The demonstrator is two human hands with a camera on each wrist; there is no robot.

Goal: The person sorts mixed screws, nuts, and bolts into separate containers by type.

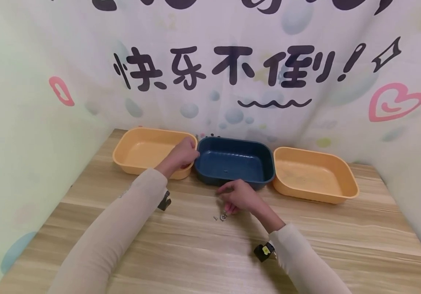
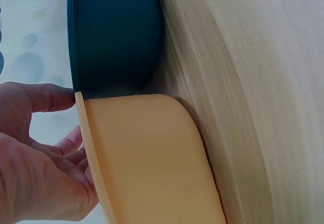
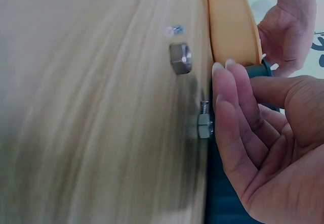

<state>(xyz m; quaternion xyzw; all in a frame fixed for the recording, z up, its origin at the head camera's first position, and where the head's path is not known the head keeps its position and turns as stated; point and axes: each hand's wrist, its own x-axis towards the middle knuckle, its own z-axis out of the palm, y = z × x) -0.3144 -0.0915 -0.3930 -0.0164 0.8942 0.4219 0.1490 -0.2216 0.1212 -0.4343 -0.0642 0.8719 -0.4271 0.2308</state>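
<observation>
My left hand (image 1: 182, 153) grips the right end of the left orange bin (image 1: 142, 132). In the left wrist view its thumb (image 2: 53, 97) lies at the corner where that bin meets the dark blue bin (image 1: 265, 149), with the other fingers behind the orange rim. My right hand (image 1: 240, 197) is held over the wood at the blue bin's front, fingers loosely extended and nothing seen in them. Just beside its fingertips in the right wrist view lie a hex nut (image 3: 180, 58), another nut (image 3: 204, 128) with a screw (image 3: 204, 106) against it, and a small screw (image 3: 177, 30).
A second orange bin (image 1: 315, 194) stands right of the blue one, so three bins form a row along the back of the wooden table (image 1: 181, 253). Inside the blue bin lies a tiny piece (image 1: 226, 171). A printed cloth (image 1: 210, 110) hangs behind them.
</observation>
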